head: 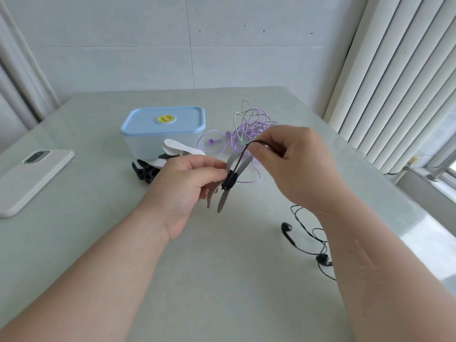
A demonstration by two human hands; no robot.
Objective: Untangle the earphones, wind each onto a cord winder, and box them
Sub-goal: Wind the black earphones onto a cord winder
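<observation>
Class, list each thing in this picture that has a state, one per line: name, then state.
Box: closed, lid on.
Grey cord winder: gripped by left hand, black cord partly wound on it.
Black earphones: partly wound, cord pinched by right hand, buds lying on table.
Purple earphones: tangled, on table.
Spare winders: empty, beside box.
Phone: face down.

Phone (pixel 37 176) left of box (pixel 162 124) (tangled earphones (pixel 249 127) right).
</observation>
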